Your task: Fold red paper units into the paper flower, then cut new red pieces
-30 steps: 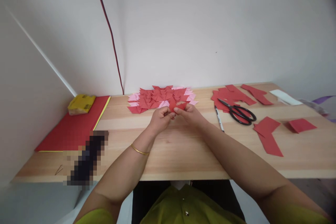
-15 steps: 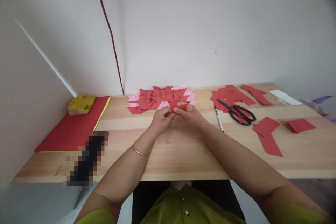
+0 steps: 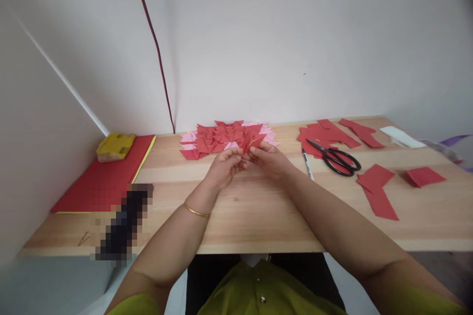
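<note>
My left hand [image 3: 223,167] and my right hand [image 3: 269,158] meet over the middle of the wooden table [image 3: 244,206], both pinched on one small folded red paper piece [image 3: 251,143]. The piece is held just above the table, in front of a spread of folded red and pink paper pieces [image 3: 221,139] lying near the wall. A gold bangle [image 3: 195,211] sits on my left wrist.
Black scissors [image 3: 335,158] and a pen [image 3: 306,163] lie right of my hands, among cut red paper scraps [image 3: 377,187]. A red sheet stack [image 3: 103,179] with a yellow packet [image 3: 114,145] is at the left. A blurred dark object [image 3: 123,224] lies near the front edge.
Both hands have lifted slightly and moved a little toward the wall with the red piece, which now shows more above my fingers.
</note>
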Action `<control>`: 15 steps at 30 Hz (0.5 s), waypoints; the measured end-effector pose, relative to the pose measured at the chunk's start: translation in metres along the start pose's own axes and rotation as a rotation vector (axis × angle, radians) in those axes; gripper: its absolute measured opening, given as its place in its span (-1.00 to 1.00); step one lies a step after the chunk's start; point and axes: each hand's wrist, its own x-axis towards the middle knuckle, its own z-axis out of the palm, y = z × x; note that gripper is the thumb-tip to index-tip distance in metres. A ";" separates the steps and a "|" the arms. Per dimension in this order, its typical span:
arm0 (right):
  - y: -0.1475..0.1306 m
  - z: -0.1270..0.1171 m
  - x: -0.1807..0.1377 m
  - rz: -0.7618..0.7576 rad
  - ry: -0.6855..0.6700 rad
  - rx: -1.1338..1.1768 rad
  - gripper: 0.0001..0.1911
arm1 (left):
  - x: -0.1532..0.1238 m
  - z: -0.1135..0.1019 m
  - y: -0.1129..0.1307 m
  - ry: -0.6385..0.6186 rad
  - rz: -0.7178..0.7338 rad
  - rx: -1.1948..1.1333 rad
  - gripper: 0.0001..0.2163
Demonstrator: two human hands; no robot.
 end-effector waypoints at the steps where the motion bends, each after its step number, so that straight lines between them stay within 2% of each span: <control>1: -0.001 0.000 0.000 0.013 -0.008 0.017 -0.75 | -0.001 0.000 0.001 -0.013 -0.060 -0.066 -0.76; 4: -0.002 0.001 -0.002 0.050 -0.060 0.010 -0.74 | -0.002 -0.001 0.003 -0.038 -0.189 -0.188 -0.79; 7: -0.002 0.001 -0.004 0.085 -0.105 -0.042 -0.75 | -0.003 -0.002 0.003 -0.070 -0.222 -0.252 -0.79; 10: -0.002 0.003 -0.004 0.085 -0.069 -0.036 -0.71 | -0.002 -0.001 0.003 -0.053 -0.178 -0.251 -0.74; 12: -0.002 0.003 -0.002 0.080 -0.017 0.014 -0.64 | -0.001 0.000 0.002 0.005 -0.117 -0.230 -0.72; 15: -0.001 0.002 0.002 0.079 0.038 0.086 -0.67 | 0.002 0.000 0.000 0.105 -0.025 -0.217 -0.70</control>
